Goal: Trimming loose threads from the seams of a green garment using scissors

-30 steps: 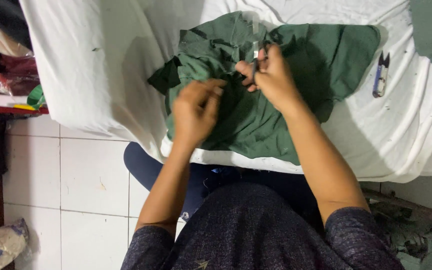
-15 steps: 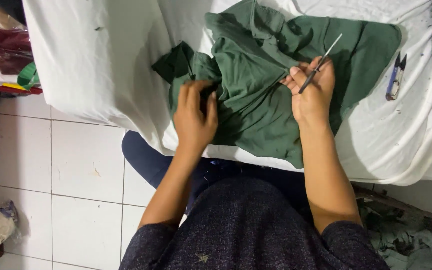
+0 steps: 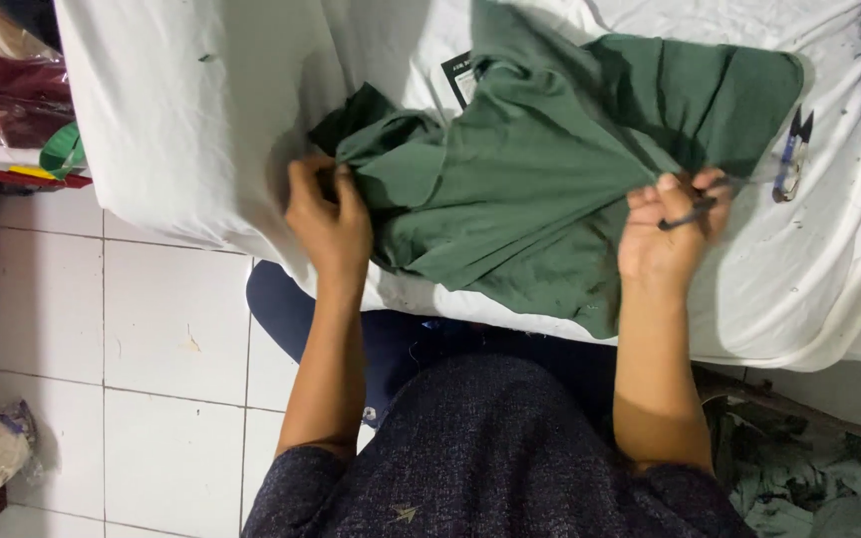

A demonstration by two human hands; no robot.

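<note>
While its fingers (image 3: 316, 179) pinch a bunched fold at the near-left edge of the green garment (image 3: 540, 189), the left hand (image 3: 329, 219) rests on the white-covered bench (image 3: 181, 120). The right hand (image 3: 665, 234) is curled around a thin dark tool (image 3: 695, 207) and grips the garment's right side. The garment lies crumpled and spread over the bench. A small blue-handled snip (image 3: 791, 154) lies just right of it. Below, white floor tiles (image 3: 151, 329) show.
</note>
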